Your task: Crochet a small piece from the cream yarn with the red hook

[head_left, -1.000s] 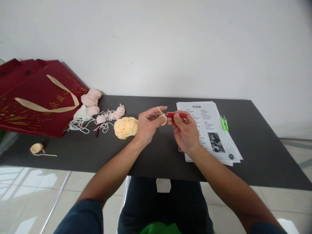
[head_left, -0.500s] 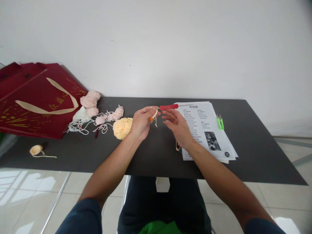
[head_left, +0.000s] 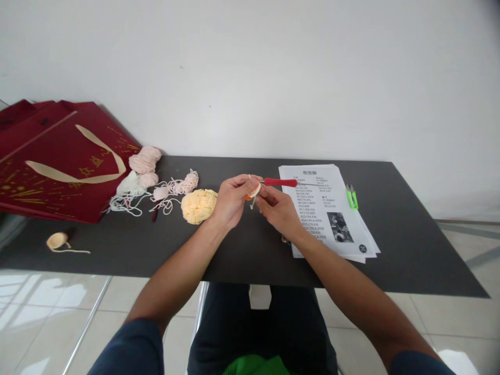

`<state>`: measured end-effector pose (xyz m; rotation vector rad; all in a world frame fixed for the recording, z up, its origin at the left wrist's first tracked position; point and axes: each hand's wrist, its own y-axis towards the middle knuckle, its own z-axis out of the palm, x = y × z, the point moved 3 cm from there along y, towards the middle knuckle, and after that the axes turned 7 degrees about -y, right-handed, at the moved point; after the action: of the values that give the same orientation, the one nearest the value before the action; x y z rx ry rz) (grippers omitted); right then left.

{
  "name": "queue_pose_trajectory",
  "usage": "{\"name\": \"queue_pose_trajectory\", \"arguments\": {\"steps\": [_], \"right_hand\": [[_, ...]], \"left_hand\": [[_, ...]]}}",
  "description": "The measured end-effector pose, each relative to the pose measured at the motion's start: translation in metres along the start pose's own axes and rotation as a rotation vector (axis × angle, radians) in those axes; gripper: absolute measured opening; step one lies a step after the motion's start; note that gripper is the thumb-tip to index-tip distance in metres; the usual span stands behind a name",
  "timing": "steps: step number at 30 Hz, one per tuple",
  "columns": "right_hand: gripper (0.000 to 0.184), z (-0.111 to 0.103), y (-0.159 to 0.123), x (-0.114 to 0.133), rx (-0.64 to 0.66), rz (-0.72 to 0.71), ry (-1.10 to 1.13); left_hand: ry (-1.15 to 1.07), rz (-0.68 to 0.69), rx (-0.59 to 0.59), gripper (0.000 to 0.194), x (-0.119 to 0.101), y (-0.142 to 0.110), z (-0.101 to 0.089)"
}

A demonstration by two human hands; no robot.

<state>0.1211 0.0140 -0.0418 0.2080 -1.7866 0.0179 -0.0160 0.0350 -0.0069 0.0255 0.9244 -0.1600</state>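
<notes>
Over the middle of the table, my left hand (head_left: 231, 202) is closed around a small cream crochet piece (head_left: 255, 190) with a bit of orange at its edge. A crochet hook with a red handle (head_left: 280, 182) points out to the right from the piece, its thin metal end over the papers. My right hand (head_left: 280, 211) has its fingertips pinched at the right side of the crochet piece, just under the hook. A short yarn tail hangs between the hands. Left of my left hand lies a ball of yellow yarn (head_left: 198, 206).
Printed sheets (head_left: 316, 208) lie to the right, with green thread snips (head_left: 352, 198) on their edge. Pink yarn (head_left: 144, 159) and loose white yarn sit by a dark red gift bag (head_left: 58, 161). A small cream crocheted cup (head_left: 57, 240) rests near the front left edge.
My right hand has moved left and closed its spread fingers at the crochet piece. The piece and hook have shifted slightly right and down with my left hand.
</notes>
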Motion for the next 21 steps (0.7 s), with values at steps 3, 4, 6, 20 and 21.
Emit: {"name": "queue_pose_trajectory", "arguments": {"steps": [3, 4, 6, 20, 21], "right_hand": [[0.018, 0.001, -0.002, 0.002, 0.032, 0.005, -0.061], [0.015, 0.000, -0.002, 0.003, 0.027, 0.008, -0.089], [0.010, -0.002, -0.003, 0.005, 0.016, -0.032, -0.136], [0.027, 0.017, -0.001, -0.008, 0.108, -0.006, 0.079], [0.029, 0.020, -0.002, -0.009, 0.109, -0.029, 0.079]], "left_hand": [[0.033, 0.051, 0.026, 0.022, 0.001, -0.003, 0.002], [0.047, 0.069, 0.026, 0.022, 0.001, -0.002, 0.002], [0.076, 0.113, 0.012, 0.023, -0.002, 0.000, -0.001], [0.193, 0.135, 0.109, 0.022, 0.002, -0.030, 0.021], [0.209, 0.131, 0.111, 0.022, 0.005, -0.032, 0.023]]}}
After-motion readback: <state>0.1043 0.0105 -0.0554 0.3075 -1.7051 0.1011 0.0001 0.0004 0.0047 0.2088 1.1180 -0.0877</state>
